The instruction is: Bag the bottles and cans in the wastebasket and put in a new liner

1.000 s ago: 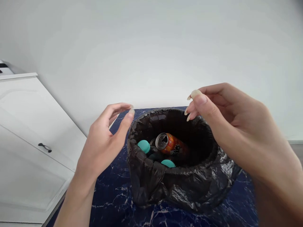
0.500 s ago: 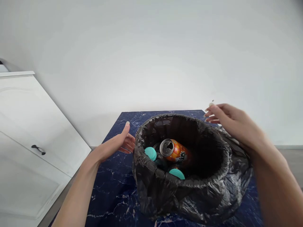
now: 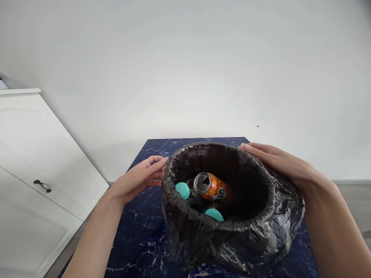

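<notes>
A trash bin lined with a black garbage bag (image 3: 232, 247) stands on the dark blue marbled table, the bag folded over its rim. Inside lie an orange soda can (image 3: 213, 187), opened and tilted, and containers with a turquoise lid (image 3: 182, 190) and another turquoise lid (image 3: 214, 214). My left hand (image 3: 145, 175) is at the bag's left edge, thumb and fingertips closed on the plastic near the rim. At the far right rim my right hand (image 3: 275, 160) grips the bag, thumb along the top and the other fingers mostly hidden behind it.
The blue marbled table (image 3: 136, 231) reaches up to a white wall (image 3: 185, 77). On the left stands a white cabinet (image 3: 37, 154) with a dark handle (image 3: 42, 185). Grey floor (image 3: 352, 200) shows at the right.
Both hands were apart from the rim with fingers spread. The left has come right and the right has come down, and both now hold the bag's edge.
</notes>
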A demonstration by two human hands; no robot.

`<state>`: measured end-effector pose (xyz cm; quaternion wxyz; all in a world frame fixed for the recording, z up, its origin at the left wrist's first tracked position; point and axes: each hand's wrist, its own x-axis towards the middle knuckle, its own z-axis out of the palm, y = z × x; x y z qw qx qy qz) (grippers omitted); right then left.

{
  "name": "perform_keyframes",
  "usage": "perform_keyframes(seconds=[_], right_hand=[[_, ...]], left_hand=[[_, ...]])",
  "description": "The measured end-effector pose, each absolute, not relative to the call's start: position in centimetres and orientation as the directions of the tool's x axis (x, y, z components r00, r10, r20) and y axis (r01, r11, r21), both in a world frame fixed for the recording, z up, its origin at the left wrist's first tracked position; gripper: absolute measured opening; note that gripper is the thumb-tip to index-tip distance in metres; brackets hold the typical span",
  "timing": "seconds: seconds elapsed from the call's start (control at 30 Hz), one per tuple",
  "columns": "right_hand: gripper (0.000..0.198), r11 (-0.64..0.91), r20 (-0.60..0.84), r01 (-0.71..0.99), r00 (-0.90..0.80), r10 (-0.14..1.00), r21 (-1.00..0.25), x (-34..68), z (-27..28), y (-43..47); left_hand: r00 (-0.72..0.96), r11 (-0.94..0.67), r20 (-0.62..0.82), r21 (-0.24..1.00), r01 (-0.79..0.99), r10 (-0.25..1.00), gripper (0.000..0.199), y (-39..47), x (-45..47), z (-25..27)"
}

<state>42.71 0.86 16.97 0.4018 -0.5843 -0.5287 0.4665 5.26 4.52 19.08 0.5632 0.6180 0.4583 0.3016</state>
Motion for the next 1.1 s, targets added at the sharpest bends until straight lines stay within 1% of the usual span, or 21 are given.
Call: perform_keyframes(seconds=[0.03,0.1,0.23,0.3,0.4,0.5,0.6,0.73,0.83,0.9,0.97,1.03,1.1], right_hand=[[0.055,-0.148,-0.15,0.201,0.005,0.989,-0.968,42.7,17.5,0.7],[0.059,-0.115,-0.114,0.138,0.009,0.993,-0.984,42.7,18.1,0.6],[0.06,0.046,0.049,0.044,0.07,0.996,-0.998,42.0,18.4,0.4],[0.059,0.103,0.105,0.019,0.119,0.987,-0.994,41.6,18.5,0.3],[0.057,0.164,0.158,-0.015,0.195,0.968,-0.986,41.2,18.9,0.1],[0.057,0.207,0.185,-0.053,0.274,0.944,-0.977,40.8,19.2,-0.1],[0.055,0.254,0.213,-0.088,0.327,0.921,-0.963,40.4,19.5,-0.3],[0.049,0.335,0.266,-0.125,0.383,0.885,-0.934,39.8,19.8,-0.5],[0.046,0.393,0.307,-0.143,0.409,0.859,-0.908,39.7,20.0,-0.6],[0.045,0.43,0.334,-0.156,0.422,0.843,-0.889,39.6,20.0,-0.7],[0.045,0.465,0.352,-0.169,0.449,0.821,-0.869,39.6,20.1,-0.7],[0.044,0.492,0.36,-0.18,0.481,0.799,-0.852,39.5,20.3,-0.8],[0.042,0.512,0.365,-0.186,0.506,0.782,-0.839,39.4,20.5,-1.0]], left_hand=[[0.374,0.087,-0.162,0.974,0.21,0.913,0.055,4.4,5.3,19.2],[0.327,0.111,-0.166,0.977,0.18,0.93,0.064,4.1,5.6,19.5],[0.299,0.057,-0.094,0.99,0.131,0.95,0.071,3.8,5.9,19.6],[0.299,0.022,-0.054,0.994,0.111,0.953,0.071,3.8,6.0,19.5],[0.286,-0.026,0.005,0.997,0.07,0.958,0.062,3.8,6.0,19.4],[0.224,-0.055,0.047,0.998,0.03,0.973,0.053,3.8,6.2,19.4],[0.158,-0.089,0.094,0.995,-0.035,0.983,0.049,3.7,6.5,19.5],[0.069,-0.184,0.195,0.974,-0.134,0.978,0.042,3.3,6.9,20.0],[0.037,-0.214,0.222,0.964,-0.156,0.974,0.038,2.8,7.1,20.5],[0.028,-0.225,0.23,0.965,-0.132,0.973,0.035,2.7,7.1,20.5],[0.014,-0.229,0.231,0.972,-0.058,0.973,0.033,2.8,7.0,20.3],[0.009,-0.199,0.199,0.977,0.081,0.98,0.034,3.0,6.7,19.9],[0.03,-0.128,0.124,0.961,0.247,0.992,0.043,3.2,6.4,19.4]])
